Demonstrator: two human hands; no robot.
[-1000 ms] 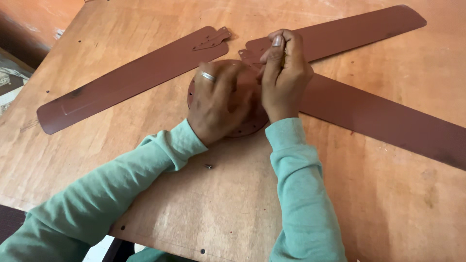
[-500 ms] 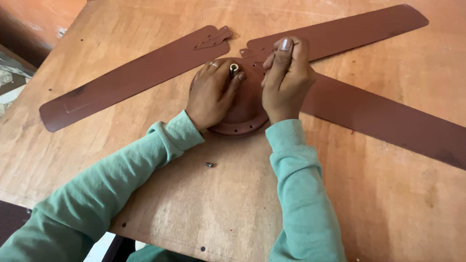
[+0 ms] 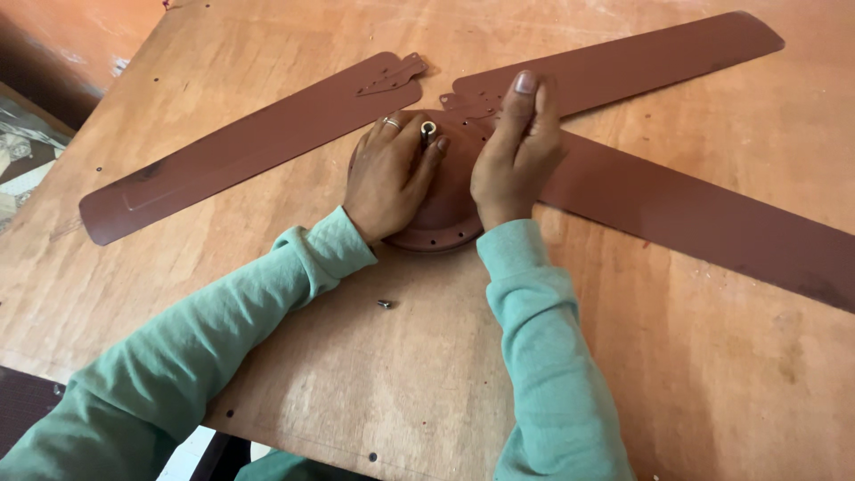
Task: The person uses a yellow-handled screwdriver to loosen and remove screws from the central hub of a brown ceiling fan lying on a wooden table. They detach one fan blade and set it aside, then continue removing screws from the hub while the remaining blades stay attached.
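Observation:
A round brown fan motor housing [image 3: 445, 209] lies on a wooden board [image 3: 374, 374], with a short metal shaft [image 3: 427, 134] standing up at its centre. My left hand [image 3: 387, 174] rests flat on the housing's left side, thumb and fingers beside the shaft; a ring is on one finger. My right hand [image 3: 517, 151] presses on the housing's right side, its index finger stretched onto the bracket of the upper right blade [image 3: 623, 62]. A second brown blade [image 3: 249, 147] lies at the left, and a third blade [image 3: 704, 218] runs off to the right.
A small dark screw [image 3: 384, 304] lies loose on the board just in front of the housing. The board's front edge [image 3: 294, 441] overhangs near my body. An orange wall and patterned floor [image 3: 27, 151] show at the far left.
My left hand slid off the top of the housing toward its left side, uncovering the metal shaft. My right hand's index finger stretched further onto the blade bracket.

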